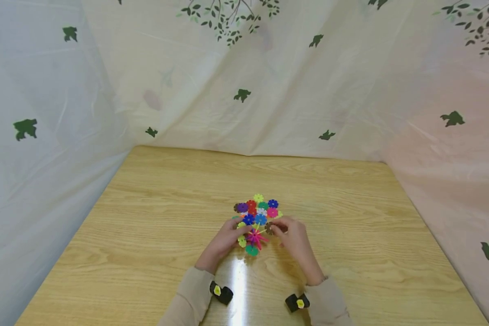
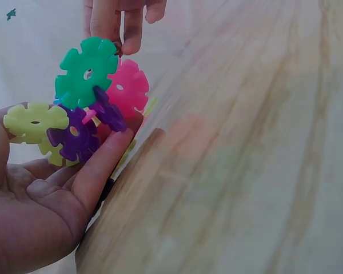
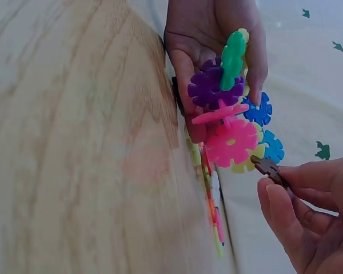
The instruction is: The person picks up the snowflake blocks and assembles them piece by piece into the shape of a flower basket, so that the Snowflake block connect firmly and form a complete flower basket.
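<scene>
My left hand (image 1: 224, 238) holds a cluster of interlocking flower-shaped plastic discs (image 1: 254, 237) above the table, its thumb on the near-left side. Pink, purple, yellow, green and blue pieces make up the cluster. In the left wrist view, a green disc (image 2: 77, 85) stands out at the top and the fingers support the cluster from below. My right hand (image 1: 296, 235) pinches a brown disc (image 3: 268, 169) between thumb and fingers. That disc is at the cluster's right side, by a yellow disc (image 3: 240, 167); whether they are joined I cannot tell.
Just beyond the hands is a flat patch of more colored discs (image 1: 251, 205), in red, purple, white and other colors. A wooden tabletop (image 1: 155, 217) lies under everything. Pale cloth (image 1: 285, 90) with leaf prints hangs behind and at both sides.
</scene>
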Motion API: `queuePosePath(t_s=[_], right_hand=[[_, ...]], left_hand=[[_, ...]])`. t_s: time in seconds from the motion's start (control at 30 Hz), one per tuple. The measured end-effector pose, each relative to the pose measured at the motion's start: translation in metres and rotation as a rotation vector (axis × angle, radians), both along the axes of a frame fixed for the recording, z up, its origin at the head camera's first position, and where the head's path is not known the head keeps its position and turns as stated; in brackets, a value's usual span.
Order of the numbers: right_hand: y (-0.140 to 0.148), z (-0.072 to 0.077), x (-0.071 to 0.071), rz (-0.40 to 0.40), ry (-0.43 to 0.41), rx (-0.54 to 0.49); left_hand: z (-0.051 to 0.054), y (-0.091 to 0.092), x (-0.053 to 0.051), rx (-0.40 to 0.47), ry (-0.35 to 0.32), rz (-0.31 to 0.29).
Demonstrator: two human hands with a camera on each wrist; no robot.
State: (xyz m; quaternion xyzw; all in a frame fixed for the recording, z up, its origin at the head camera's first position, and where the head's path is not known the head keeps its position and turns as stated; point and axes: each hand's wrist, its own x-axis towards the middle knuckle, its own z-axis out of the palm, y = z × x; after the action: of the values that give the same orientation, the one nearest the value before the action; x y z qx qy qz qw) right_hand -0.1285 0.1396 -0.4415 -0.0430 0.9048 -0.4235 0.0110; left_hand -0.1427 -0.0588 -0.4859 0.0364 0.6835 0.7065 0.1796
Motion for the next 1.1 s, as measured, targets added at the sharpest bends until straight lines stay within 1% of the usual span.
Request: queuePosePath(t_s=[0.1, 0.2, 0.3, 0.37, 0.43, 0.5, 0.6, 0.7, 0.77, 0.87, 0.93, 1.03, 1.1], right_hand=[[-0.001, -0.003, -0.001, 0.005, 0.009, -0.006], [-0.002, -0.005, 0.000, 0.011, 0.003, -0.023], [-0.003, -0.008, 0.000, -0.001, -0.014, -0.056], [-0.002, -0.007, 0.000, -0.021, -0.028, -0.088], [-0.002, -0.005, 0.000, -0.044, -0.037, -0.115], [-0.001, -0.004, -0.001, -0.067, -0.035, -0.136], [0.000, -0.004, -0.005, -0.094, -0.032, -0.161], [0.001, -0.004, -0.010, -0.114, -0.036, -0.185], [0.003, -0.003, -0.013, -0.105, -0.042, -0.186], [0.005, -0.001, -0.019, -0.054, -0.056, -0.185], [0.007, 0.000, -0.025, -0.022, -0.070, -0.200], [0.012, -0.002, -0.037, -0.018, -0.084, -0.195], [0.014, -0.006, -0.047, -0.022, -0.084, -0.136]], left_hand=[[0.000, 0.001, 0.000, -0.058, 0.066, 0.002], [0.001, 0.001, 0.001, -0.114, 0.115, 0.006], [0.003, 0.001, 0.002, -0.138, 0.122, 0.014], [0.004, 0.002, 0.002, -0.126, 0.094, 0.023], [0.006, 0.003, 0.001, -0.095, 0.049, 0.030], [0.007, 0.003, 0.000, -0.048, 0.005, 0.020], [0.007, 0.002, 0.001, 0.054, -0.053, -0.030], [0.006, -0.001, 0.002, 0.167, -0.085, -0.094], [0.007, -0.003, 0.002, 0.212, -0.098, -0.132], [0.006, -0.005, 0.003, 0.223, -0.104, -0.165], [0.006, -0.006, 0.003, 0.206, -0.109, -0.161], [0.005, -0.007, 0.003, 0.173, -0.115, -0.123], [0.005, -0.007, 0.003, 0.171, -0.113, -0.101]])
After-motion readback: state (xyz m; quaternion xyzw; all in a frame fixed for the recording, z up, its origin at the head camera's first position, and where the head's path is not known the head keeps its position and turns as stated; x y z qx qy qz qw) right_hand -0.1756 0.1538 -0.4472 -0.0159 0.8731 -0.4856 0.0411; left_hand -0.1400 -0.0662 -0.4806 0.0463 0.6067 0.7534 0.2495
